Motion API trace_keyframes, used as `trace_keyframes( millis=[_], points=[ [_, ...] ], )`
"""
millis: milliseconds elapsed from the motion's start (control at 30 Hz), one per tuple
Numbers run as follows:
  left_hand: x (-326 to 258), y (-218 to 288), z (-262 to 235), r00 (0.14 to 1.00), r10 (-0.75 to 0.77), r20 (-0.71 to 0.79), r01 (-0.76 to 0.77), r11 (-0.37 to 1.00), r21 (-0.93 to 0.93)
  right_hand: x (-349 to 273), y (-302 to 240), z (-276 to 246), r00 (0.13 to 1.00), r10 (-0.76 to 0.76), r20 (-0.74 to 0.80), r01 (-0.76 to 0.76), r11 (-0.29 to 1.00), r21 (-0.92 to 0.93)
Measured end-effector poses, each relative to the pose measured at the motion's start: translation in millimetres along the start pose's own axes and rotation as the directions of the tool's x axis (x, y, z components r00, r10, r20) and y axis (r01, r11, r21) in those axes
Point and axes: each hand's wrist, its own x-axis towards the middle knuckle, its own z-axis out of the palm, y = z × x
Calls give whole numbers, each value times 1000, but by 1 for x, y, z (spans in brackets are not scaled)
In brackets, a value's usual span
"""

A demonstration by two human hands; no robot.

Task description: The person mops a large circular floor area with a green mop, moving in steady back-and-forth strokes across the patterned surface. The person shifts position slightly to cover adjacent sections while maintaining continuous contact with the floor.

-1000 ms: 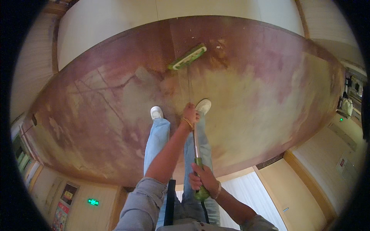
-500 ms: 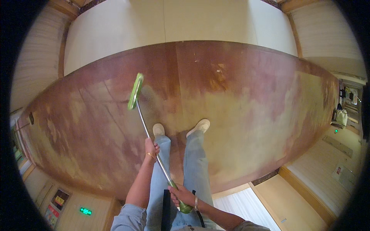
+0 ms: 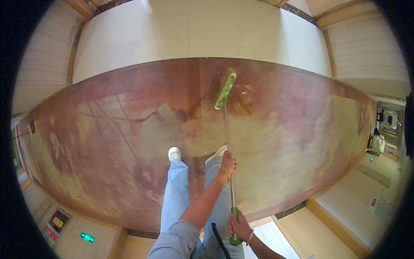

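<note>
Right hand (image 3: 239, 226) grips a mop (image 3: 224, 91); the pale bag (image 3: 378, 143) has unclear contents.

Wide fisheye view from head height, downward over the carpet (image 3: 276, 159).

- Carpet (image 3: 276, 151): matt, cloth-like
- Pole (image 3: 233, 193) above the carpet: glossy metal
- Green grip (image 3: 235, 240): smooth plastic
- Jeans (image 3: 176, 187): matt denim
- Trim (image 3: 338, 228) at the carpet's lower-right edge: smooth wood

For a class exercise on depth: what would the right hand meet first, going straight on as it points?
Past the green handle, the right hand would probably meet the right jeans leg first, though depth is unclear and it might pass above.
</note>
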Motion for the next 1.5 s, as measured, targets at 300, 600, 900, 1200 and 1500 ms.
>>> trace_keyframes(
  millis=[300, 600, 900, 1200, 1500],
  points=[
    [-203, 60, 75, 743, 513, -430, -339, 842, 420, 36, -14, 41, 923, -212, 322, 332, 862, -383],
    [-285, 63, 80, 748, 514, -420, -535, 841, 75, 194, -59, 85, 909, -247, 337, 403, 305, -863],
    [-276, 17, 99, 730, 521, -441, -604, 794, -61, 299, -52, 210, 951, 116, 286, 120, 716, -688],
    [-302, 4, 134, 667, 529, -525, -535, 830, 157, 345, -57, 223, 893, -391, 223, 410, 504, -760],
    [-234, -10, 154, 935, 271, -229, -297, 951, -86, 379, -130, 58, 849, -412, 331, 182, -360, -915]
  ],
)
